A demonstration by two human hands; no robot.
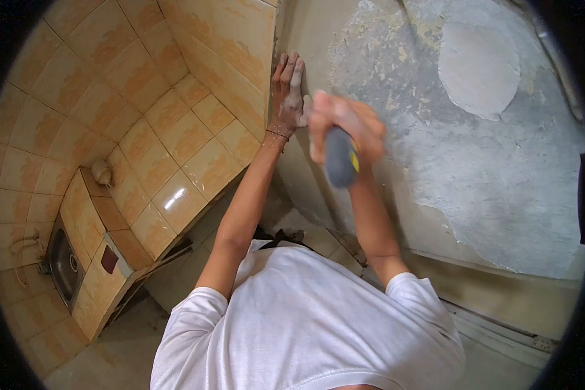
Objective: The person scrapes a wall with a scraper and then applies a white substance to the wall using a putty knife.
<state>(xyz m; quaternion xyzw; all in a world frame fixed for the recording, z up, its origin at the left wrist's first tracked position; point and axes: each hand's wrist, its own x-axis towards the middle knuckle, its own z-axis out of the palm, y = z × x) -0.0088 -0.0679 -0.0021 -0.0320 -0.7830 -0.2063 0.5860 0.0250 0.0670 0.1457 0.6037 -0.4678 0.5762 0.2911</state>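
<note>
My left hand [288, 91], dusted with pale powder, lies flat with its fingers stretched out against the wall edge beside the tiles. Close to its right, my right hand [354, 120] is wrapped round a hand tool with a thick grey and yellow handle [341, 159]. The handle's butt points toward me; the tool's working end is hidden behind my fist, so its kind does not show. Motion blurs this hand slightly. Both hands are at the wall [422, 162], whose surface is patchy grey with pale, scraped-looking areas.
A smooth whitish patch [480, 70] covers the wall's upper right. Orange-beige tiles [201, 39] line the left side, above a tiled counter [94, 273] with a dark sink [64, 263]. A ledge or frame [494, 331] runs low on the right.
</note>
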